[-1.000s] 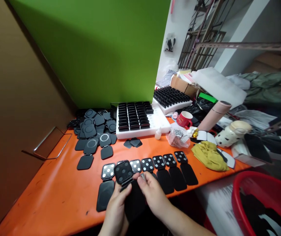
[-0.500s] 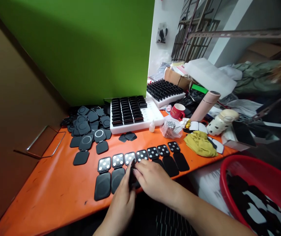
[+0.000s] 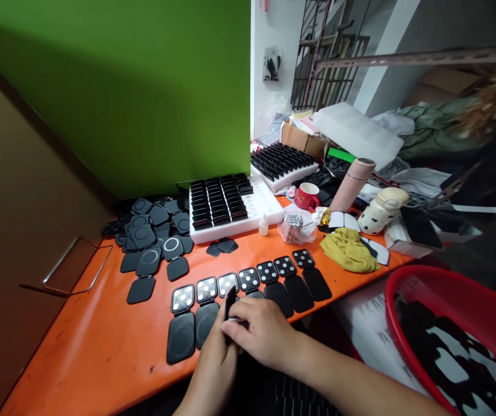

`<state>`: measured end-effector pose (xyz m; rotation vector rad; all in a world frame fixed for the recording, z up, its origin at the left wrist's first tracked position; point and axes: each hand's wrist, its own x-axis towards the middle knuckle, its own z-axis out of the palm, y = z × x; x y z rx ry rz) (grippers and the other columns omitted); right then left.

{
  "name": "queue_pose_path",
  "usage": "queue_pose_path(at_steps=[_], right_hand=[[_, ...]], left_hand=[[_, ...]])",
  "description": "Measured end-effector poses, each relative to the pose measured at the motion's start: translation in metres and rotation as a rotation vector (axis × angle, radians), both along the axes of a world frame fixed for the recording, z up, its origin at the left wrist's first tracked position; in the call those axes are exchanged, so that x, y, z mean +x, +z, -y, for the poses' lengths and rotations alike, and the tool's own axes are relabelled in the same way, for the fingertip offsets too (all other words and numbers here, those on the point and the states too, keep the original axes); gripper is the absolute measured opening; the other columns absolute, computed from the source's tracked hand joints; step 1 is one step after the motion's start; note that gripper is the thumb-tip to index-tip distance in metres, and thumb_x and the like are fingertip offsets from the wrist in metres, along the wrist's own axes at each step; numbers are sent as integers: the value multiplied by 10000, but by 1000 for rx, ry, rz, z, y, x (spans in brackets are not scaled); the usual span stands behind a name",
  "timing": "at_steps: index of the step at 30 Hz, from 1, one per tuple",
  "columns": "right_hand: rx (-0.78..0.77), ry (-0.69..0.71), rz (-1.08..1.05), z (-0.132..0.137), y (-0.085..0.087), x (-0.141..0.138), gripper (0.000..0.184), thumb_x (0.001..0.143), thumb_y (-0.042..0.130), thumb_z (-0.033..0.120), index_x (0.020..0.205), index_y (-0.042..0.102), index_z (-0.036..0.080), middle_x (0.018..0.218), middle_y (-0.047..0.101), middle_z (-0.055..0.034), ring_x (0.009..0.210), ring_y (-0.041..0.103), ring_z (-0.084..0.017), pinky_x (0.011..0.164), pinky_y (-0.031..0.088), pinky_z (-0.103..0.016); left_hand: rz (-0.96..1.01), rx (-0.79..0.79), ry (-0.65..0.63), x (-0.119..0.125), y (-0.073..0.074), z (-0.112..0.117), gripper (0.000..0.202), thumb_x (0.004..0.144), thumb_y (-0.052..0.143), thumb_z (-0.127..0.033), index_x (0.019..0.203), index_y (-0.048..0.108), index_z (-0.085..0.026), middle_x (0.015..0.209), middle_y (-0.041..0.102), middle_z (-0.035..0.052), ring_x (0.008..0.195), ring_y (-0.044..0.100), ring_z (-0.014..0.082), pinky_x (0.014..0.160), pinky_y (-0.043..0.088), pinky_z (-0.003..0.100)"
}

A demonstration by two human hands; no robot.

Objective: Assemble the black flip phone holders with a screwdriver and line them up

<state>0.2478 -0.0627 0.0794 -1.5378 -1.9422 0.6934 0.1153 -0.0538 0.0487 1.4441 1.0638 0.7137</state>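
Moved: between the earlier frames and this one, you tipped the black hinged piece (image 3: 229, 301) from lying flat with its dotted face up to standing on edge between your hands, and your view swung left.
Left hand (image 3: 214, 364): it was curled around the lower half of that piece from below, gripping it.
Right hand (image 3: 262, 332): its fingers were closed over the piece from the right, pinching it near the hinge.
Place: the piece stood at the near edge of the orange tabletop (image 3: 100, 352), just in front of the row of open dotted pieces (image 3: 248, 279), touching none that you could make out.
Care: you did well to keep the grip near the hinge; a squeeze on the thin flap could have let it twist.
Nearby: a heap of closed black pieces (image 3: 152, 237) lay well apart.
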Motion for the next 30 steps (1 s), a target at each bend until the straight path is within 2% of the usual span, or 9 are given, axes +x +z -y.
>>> queue_pose_path(at_steps=[5,11,14,17,21,23,25,27,30], right_hand=[[-46,-31,159,-4,2,-7,299,894,368,381,805,576,184,829,588,-30,755,538,-140,668,373,-242],[-77,-3,208,-6,2,-5,261,873,403,353,813,592,183,823,603,-34,751,543,-153,679,376,-258],[-91,-35,117,-8,-4,-6,227,836,462,341,724,582,185,753,597,-11,701,532,-133,638,363,-242],[-143,-59,-101,-11,-14,-7,238,826,477,345,678,555,176,702,575,2,673,530,-120,616,369,-232],[-407,-86,-465,-15,-23,-4,381,905,259,442,806,513,177,567,496,36,489,503,-100,494,381,-219],[-354,-109,-398,-16,-20,-1,393,915,239,426,786,512,175,624,531,12,549,520,-109,537,395,-230],[-218,-86,-208,-16,-12,4,357,917,287,365,750,538,173,746,578,-27,689,533,-127,644,396,-248],[-147,-53,-63,-14,-4,7,305,909,324,313,786,568,178,810,590,-38,757,522,-137,695,376,-255],[-161,-58,-39,-10,0,9,234,873,407,314,784,580,184,766,578,-16,715,508,-128,645,357,-237]], left_hand=[[-61,67,45,-6,-16,-7,565,838,431,-203,1369,236,-204,1412,294,74,1295,251,205,1067,188,355],[-76,29,-26,-9,-21,-8,575,846,438,-247,1376,218,-216,1406,307,83,1293,258,219,1067,192,377],[-50,-23,-69,-7,-16,-7,549,856,415,-258,1372,233,-214,1371,365,94,1274,297,234,1046,245,375],[-25,-116,-88,-7,-15,-6,608,829,418,-194,1386,175,-210,1361,379,96,1247,340,245,1011,309,378],[-35,-228,-65,-14,-23,-4,772,724,434,-80,1399,82,-208,1386,339,94,1225,373,256,970,360,394],[-67,-147,-88,-18,-25,-4,737,735,419,-77,1393,128,-236,1409,303,59,1254,332,238,1012,304,382],[-143,-44,-112,-20,-22,-4,688,756,410,-83,1381,187,-266,1392,338,35,1256,333,221,1028,271,360],[-225,23,-128,-21,-17,-3,658,759,420,-88,1363,248,-282,1341,418,38,1206,406,228,993,314,345],[-292,83,-121,-22,-10,2,615,754,441,-97,1328,338,-293,1260,509,52,1107,504,244,904,383,312]])
